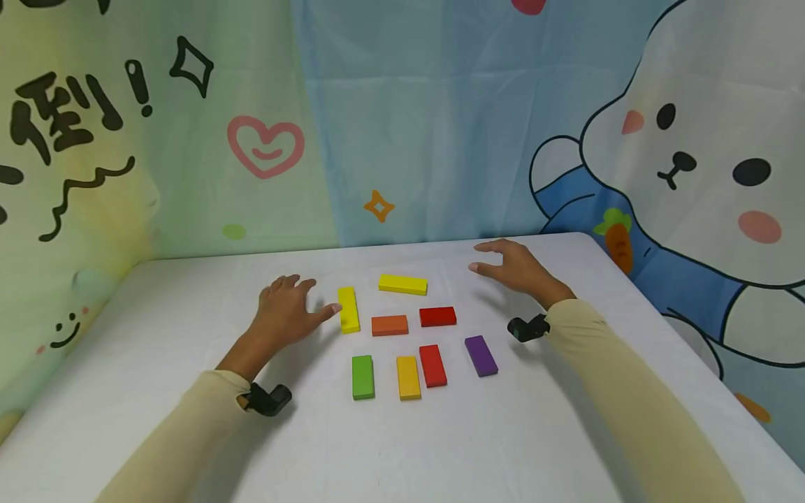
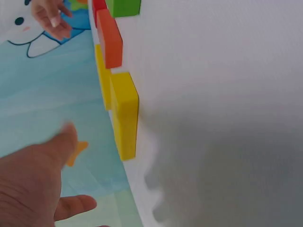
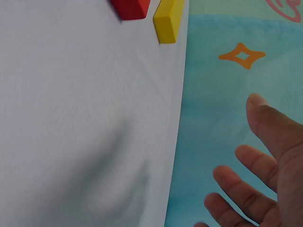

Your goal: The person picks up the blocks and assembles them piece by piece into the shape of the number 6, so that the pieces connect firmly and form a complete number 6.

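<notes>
Several flat coloured blocks lie on the white table in the head view. My left hand hovers at their left with spread fingers, its thumb near the upright-lying yellow block; in the left wrist view a gap shows between that hand and the yellow block. At the right, my right hand is raised, fingers apart and holding nothing. A second yellow block lies at the back. Below it are an orange block and a red block.
Nearer the front lie a green block, an amber-yellow block, another red block and a slanted purple block. A printed cloth hangs behind the table. Each wrist carries a black device.
</notes>
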{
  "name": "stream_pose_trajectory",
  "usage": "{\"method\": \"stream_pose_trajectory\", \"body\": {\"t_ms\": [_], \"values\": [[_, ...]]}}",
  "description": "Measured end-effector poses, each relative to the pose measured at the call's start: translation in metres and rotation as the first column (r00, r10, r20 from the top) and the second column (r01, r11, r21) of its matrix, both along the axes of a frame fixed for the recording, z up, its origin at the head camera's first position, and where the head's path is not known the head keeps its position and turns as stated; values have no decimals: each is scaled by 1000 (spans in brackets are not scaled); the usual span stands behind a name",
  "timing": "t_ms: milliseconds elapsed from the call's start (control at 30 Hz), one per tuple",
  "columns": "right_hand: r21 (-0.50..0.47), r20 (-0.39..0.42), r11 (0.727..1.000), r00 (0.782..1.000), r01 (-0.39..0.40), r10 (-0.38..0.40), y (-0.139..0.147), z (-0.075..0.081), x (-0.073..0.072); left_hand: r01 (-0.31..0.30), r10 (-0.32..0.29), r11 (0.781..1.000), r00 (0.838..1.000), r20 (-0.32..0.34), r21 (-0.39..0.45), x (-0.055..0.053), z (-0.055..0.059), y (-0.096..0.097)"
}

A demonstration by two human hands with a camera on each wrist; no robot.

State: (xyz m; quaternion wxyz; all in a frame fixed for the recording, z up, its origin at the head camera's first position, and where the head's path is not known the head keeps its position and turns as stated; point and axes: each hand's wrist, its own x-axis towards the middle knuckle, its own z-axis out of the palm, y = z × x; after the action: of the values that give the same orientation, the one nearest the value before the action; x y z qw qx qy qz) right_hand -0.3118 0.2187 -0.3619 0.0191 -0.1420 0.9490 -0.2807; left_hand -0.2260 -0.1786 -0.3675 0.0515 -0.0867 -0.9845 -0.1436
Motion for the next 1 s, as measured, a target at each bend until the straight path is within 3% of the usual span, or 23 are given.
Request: {"method": "stream_pose_trajectory", "body": {"t_ms": [133, 200, 367, 633, 1000], "values": [[-83, 20, 997, 1000, 1, 0, -7, -5, -2, 11, -5, 987, 999, -38, 163, -1, -4, 8], [-121, 17, 993, 1000, -13, 15, -11, -6, -2, -11, 14, 972, 1000, -10, 234, -1, -5, 14], [-191, 47, 982, 999, -9, 18, -22, -6, -1, -88, 75, 944, 996, 52, 319, -1, -8, 28], [-194, 141, 980, 990, 47, -19, -44, -19, -8, -136, 114, 916, 990, 81, 377, -3, -19, 49], [-164, 245, 986, 969, 32, 9, -66, -24, -12, -164, 142, 920, 986, 86, 355, 0, -27, 59]]}}
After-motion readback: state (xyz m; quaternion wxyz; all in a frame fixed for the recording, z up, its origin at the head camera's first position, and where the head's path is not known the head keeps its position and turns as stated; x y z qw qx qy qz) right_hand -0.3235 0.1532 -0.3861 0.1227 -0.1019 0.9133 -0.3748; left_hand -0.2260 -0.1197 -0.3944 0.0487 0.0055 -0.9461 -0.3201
